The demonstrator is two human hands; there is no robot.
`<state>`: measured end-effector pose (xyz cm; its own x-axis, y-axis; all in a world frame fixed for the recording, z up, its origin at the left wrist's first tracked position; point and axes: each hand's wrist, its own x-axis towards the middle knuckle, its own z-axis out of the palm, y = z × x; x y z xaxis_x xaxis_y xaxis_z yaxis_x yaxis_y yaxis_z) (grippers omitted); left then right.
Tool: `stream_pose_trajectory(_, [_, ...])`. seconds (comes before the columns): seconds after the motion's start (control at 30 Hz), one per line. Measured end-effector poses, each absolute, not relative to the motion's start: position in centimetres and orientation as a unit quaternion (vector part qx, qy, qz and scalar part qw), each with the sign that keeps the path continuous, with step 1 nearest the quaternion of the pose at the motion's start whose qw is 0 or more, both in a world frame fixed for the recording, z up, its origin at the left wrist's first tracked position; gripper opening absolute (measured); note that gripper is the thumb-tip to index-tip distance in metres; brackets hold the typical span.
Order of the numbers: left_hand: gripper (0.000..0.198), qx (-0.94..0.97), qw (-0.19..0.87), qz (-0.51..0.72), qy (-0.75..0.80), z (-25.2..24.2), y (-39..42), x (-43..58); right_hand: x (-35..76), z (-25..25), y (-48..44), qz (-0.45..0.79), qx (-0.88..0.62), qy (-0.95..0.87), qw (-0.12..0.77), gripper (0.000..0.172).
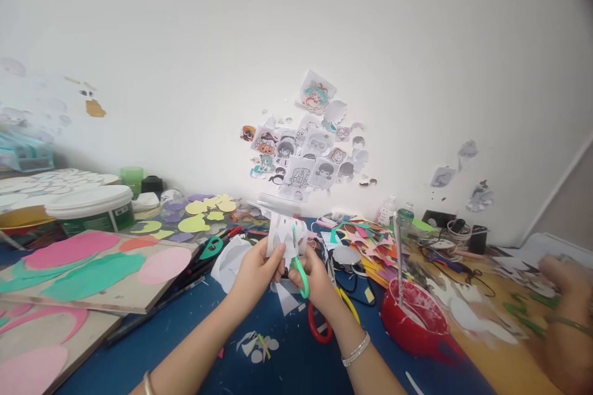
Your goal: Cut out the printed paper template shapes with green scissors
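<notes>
My left hand (265,261) pinches a curled piece of white paper (280,236) with cut-out openings, held above the blue table. Green-handled scissors (301,276) are in my right hand (315,276), their blades upright against the paper. Part of my right fingers is hidden behind the paper and the handle. Below my hands, small white paper scraps (256,349) are scattered on the blue surface (185,345). Red-handled scissors (319,328) lie just under my right wrist, beside a yellow handle (348,305).
A red pot (417,315) holding a stick stands at right. Colored paper pieces (370,244) are piled behind it. Boards with pink and green shapes (97,274) and a white-lidded tub (90,207) occupy the left. Another person's hand (563,274) is blurred at far right.
</notes>
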<state>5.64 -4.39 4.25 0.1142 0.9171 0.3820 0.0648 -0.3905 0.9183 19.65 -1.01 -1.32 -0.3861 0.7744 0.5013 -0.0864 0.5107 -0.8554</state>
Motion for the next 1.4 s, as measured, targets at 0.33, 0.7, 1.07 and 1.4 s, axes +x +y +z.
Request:
stream_pose_trajectory(0.33, [0.030, 0.647, 0.360, 0.533, 0.410, 4.1, -4.1, 5.3, 19.9, -0.8, -1.4, 0.443, -0.237, -0.714, 0.488, 0.067])
stream_pose_trajectory(0.7, [0.031, 0.661, 0.356, 0.519, 0.410, 4.7, -4.5, 4.9, 20.1, -0.9, -1.5, 0.450, -0.237, -0.710, 0.487, 0.064])
stream_pose_trajectory(1.07, [0.031, 0.673, 0.367, 0.505, 0.396, 4.8, -4.1, 4.2, 20.3, -1.0, -1.3, 0.444, -0.258, -0.712, 0.479, 0.067])
stream_pose_trajectory(1.4, [0.034, 0.688, 0.358, 0.475, 0.415, 5.3, -4.1, 3.4, 20.9, -1.1, -1.1, 0.442, -0.292, -0.720, 0.448, 0.063])
